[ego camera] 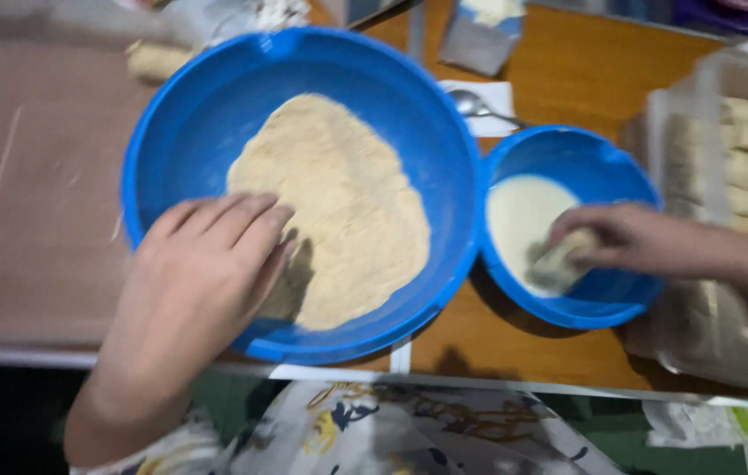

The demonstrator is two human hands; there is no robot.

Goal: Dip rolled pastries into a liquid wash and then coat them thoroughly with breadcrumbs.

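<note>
Over the small blue plastic bowl point(605, 167) of white batter, my right hand point(647, 239) pinches a soft, pale roll point(559, 260); I judge it slippery, best held lightly at the ends. My left hand point(202, 277), fingers loosely together, holding nothing, rests in the large blue bowl point(216, 114) of crumbs.

Bare hands point(194, 273), patterned white floral garment point(409, 435)

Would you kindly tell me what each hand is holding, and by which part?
The right hand pinches a pale roll by its upper end; the left hand holds nothing visible, resting in the crumbs.
</note>
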